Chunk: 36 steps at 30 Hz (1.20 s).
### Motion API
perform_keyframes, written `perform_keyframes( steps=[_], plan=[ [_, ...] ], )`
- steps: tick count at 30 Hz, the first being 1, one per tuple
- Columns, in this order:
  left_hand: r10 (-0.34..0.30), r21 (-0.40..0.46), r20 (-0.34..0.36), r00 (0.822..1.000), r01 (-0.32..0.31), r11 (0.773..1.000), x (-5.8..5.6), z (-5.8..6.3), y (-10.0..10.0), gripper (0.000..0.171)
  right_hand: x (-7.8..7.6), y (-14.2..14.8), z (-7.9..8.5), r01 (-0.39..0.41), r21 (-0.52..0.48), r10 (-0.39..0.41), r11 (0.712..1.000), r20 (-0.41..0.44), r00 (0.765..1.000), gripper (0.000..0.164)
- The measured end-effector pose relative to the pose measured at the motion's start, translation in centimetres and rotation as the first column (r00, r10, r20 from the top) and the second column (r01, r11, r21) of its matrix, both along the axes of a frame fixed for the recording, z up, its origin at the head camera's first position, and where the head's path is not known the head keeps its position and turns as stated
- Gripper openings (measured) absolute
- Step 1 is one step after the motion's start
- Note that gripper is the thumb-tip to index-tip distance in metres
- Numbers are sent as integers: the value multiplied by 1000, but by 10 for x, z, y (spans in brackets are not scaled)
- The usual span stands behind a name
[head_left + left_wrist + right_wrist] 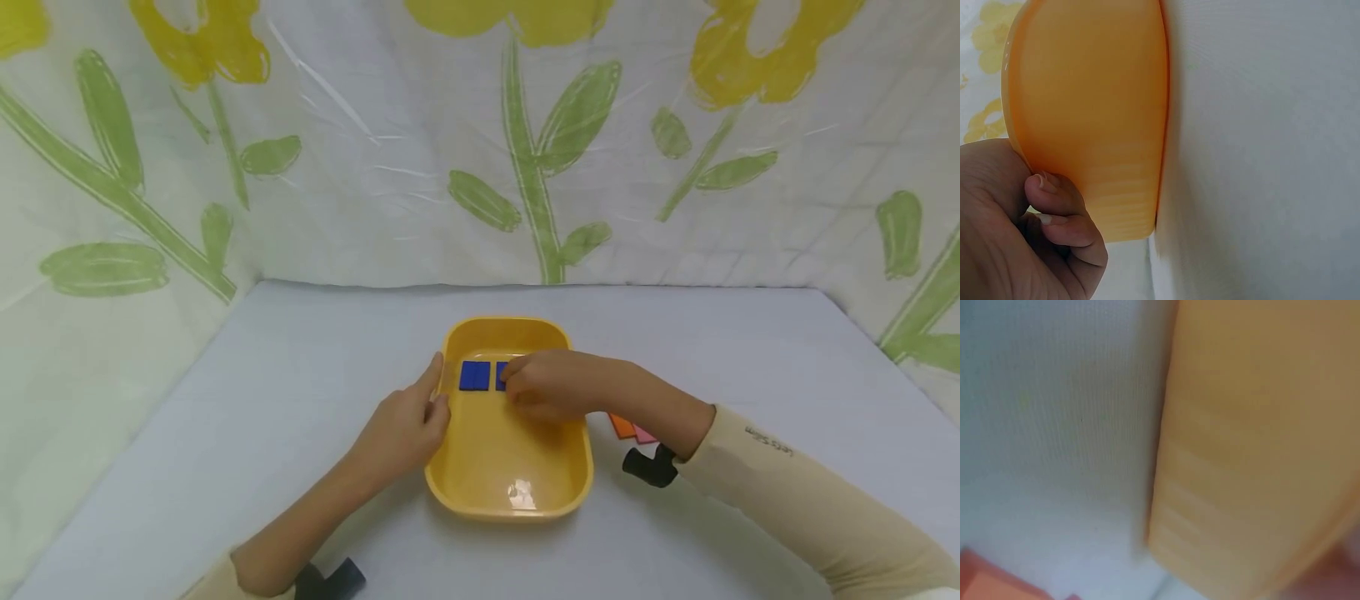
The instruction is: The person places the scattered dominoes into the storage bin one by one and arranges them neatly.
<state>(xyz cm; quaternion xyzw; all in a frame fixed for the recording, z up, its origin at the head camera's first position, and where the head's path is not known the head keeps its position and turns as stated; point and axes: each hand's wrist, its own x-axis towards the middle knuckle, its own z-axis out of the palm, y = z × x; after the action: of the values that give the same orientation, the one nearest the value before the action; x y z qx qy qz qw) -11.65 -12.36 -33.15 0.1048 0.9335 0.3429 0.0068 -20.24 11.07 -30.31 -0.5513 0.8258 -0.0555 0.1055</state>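
A yellow plastic tray (510, 500) with rounded corners stands lengthwise on the table. My left hand (407, 422) grips its left rim; in the left wrist view the curled fingers (1063, 228) lie against the tray's outer wall (1097, 94). Inside, near the far end, lies a flat blue square (474, 376) with a faint line down its middle. Just right of it is a blue tile (500, 376), partly covered by the fingertips of my right hand (555, 383), which reaches over the right rim and pinches it. The right wrist view is blurred and shows mostly the tray's outer side (1241, 425).
Right of the tray, an orange tile (621, 427) and a pink tile (646, 436) lie on the white table (337, 350), partly hidden by the right forearm. A dark wrist device (649, 466) hangs below that forearm. A flower-painted sheet (360, 208) stands behind the table.
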Motion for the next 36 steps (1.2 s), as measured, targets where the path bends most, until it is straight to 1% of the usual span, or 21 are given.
perform_keyframes(
  steps=[5,8,10,12,15,18,19,22,24,27,30,34,36],
  plan=[
    [-5,6,-8,1000,5,1000,-1,0,1,62,0,-1,-3,35,28,-36,999,16,999,13],
    [-7,1,-10,1000,7,1000,-1,0,1,62,0,-1,-5,38,22,-38,999,15,999,13],
    [-5,-1,-9,1000,5,1000,-1,1,2,62,-1,0,-6,24,8,-25,1000,7,1000,14],
    [-5,-4,-6,1000,5,1000,-1,1,3,62,-1,3,-3,28,-17,-28,999,13,1000,16],
    [-6,-6,-4,1000,6,1000,0,1,4,63,0,16,9,88,-104,-85,991,29,996,18],
    [-6,-7,-1,1000,6,1000,0,2,5,63,3,37,30,186,-199,-181,962,41,983,19],
    [-7,-8,-3,1000,7,1000,0,2,6,63,5,45,36,214,-217,-211,952,37,977,19],
    [-12,-2,-2,1000,12,1000,1,3,6,63,11,69,49,293,-210,-292,933,36,956,20],
    [-12,3,1,1000,12,1000,1,3,6,63,15,83,51,340,-183,-337,922,50,940,19],
    [-6,4,0,1000,6,1000,2,4,4,63,18,101,46,396,-128,-386,909,95,918,19],
    [-3,1,-7,1000,3,1000,2,4,2,62,17,115,34,440,-54,-427,896,164,889,26],
    [-5,0,-6,1000,5,1000,2,3,1,63,10,128,15,449,5,-436,894,244,866,37],
    [-3,0,-5,1000,3,1000,2,2,1,63,7,132,7,440,5,-426,898,268,864,39]
  ],
)
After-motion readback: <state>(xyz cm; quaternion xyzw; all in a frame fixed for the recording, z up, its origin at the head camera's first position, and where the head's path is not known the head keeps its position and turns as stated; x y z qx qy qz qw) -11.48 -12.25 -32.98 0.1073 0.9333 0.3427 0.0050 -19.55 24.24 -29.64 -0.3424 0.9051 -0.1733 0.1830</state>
